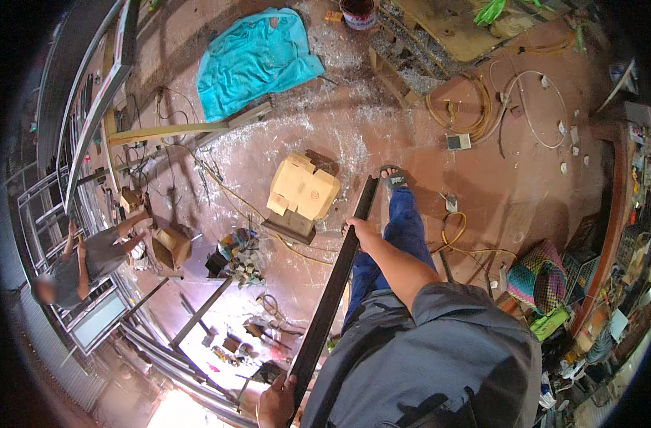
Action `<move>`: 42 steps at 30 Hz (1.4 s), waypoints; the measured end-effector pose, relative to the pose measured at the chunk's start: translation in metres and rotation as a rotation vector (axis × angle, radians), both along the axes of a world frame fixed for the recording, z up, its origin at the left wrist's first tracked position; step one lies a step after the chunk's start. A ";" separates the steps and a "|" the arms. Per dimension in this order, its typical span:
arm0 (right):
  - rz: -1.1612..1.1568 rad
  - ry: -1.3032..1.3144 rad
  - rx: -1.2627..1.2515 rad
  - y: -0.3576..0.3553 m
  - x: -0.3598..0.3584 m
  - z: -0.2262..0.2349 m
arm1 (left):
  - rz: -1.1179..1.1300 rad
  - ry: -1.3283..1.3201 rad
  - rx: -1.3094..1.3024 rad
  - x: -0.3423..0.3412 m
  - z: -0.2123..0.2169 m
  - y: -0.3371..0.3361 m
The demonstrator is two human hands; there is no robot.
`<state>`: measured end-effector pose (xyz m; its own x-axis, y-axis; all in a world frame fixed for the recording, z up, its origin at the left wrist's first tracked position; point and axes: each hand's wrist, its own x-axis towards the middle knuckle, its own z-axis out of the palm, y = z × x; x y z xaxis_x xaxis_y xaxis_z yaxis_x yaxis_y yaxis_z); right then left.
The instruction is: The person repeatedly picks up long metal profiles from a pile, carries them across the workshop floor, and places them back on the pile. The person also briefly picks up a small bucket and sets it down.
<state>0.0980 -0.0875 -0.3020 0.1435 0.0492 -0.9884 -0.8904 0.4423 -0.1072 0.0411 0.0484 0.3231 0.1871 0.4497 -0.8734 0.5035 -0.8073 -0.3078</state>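
A long dark metal bar [330, 291], which looks like a channel or tube, slants across the front of my body from the lower edge up to my foot. My right hand [362, 234] is closed around its upper part, the arm stretched forward. Lower down, my left hand [274, 404] grips the bar near its lower visible end. The bar's far end comes close to my sandalled foot [393, 177]. Ahead of the bar, an opened-out cardboard box [304, 187] lies on the floor.
A turquoise cloth [258, 60] lies at the far left. Yellow hose [454, 232] and coiled cable [488, 107] cross the floor on the right. Tools and scraps [240, 346] lie at lower left. Another person [90, 260] stands at left beside metal frames [101, 314]. Cluttered shelves [636, 235] line the right.
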 end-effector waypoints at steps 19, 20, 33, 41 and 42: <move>0.215 0.152 -0.103 -0.046 0.051 0.064 | 0.142 0.081 0.063 0.038 -0.006 -0.054; 0.216 0.157 -0.113 -0.046 0.056 0.074 | 0.143 0.099 0.072 0.032 -0.008 -0.050; 0.163 -0.195 -0.281 -0.040 0.019 0.026 | 0.182 -0.023 -0.065 -0.082 -0.055 0.016; 0.007 -0.789 -0.411 -0.105 0.070 0.150 | 0.389 -0.308 -0.213 -0.231 -0.199 0.060; 0.060 -0.746 -0.419 -0.106 0.082 0.194 | 0.389 -0.294 -0.241 -0.236 -0.215 0.054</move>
